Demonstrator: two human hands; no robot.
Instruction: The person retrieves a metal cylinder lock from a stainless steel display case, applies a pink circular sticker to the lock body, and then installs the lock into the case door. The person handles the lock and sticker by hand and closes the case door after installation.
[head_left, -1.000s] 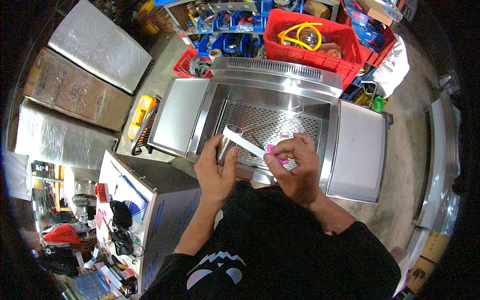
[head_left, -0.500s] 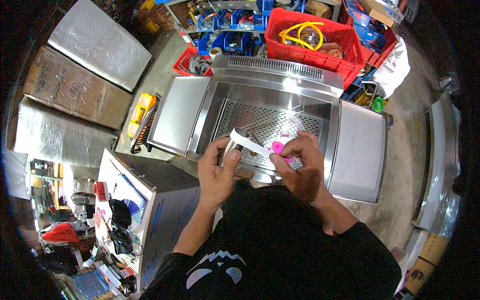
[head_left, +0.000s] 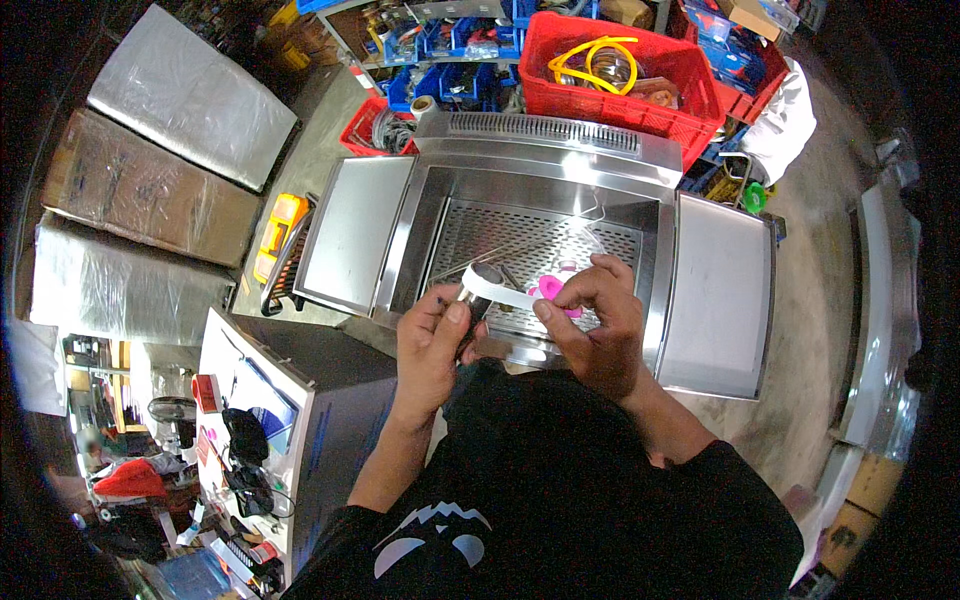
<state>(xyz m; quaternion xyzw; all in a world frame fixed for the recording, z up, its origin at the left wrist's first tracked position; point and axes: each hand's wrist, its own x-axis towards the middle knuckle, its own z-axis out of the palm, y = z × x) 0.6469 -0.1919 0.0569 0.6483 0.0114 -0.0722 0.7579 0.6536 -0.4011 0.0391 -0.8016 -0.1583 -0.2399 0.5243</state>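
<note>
My left hand (head_left: 428,345) is closed around a short metal pipe (head_left: 478,308), held tilted with its open end up. White thread seal tape (head_left: 514,297) circles the pipe's rim and runs taut to my right hand (head_left: 603,325). Between the thumb and fingers of that hand I pinch a pink tape spool (head_left: 550,286), partly hidden by the fingers. Both hands are above the stainless steel unit (head_left: 405,235), whose recessed basin has a perforated metal plate (head_left: 490,222). Thin metal rods (head_left: 487,254) lie on the plate behind the pipe.
Flat metal side shelves flank the unit, left (head_left: 355,220) and right (head_left: 720,300). Behind it stand a red crate (head_left: 625,112) with a yellow hose and several blue parts bins. A cluttered white table (head_left: 215,345) is at lower left; wrapped boxes (head_left: 195,95) stand beyond it.
The stretch of tape between my hands is shorter and lies flatter. My left fingers have shifted around the pipe, with fingertips now showing on its right side.
</note>
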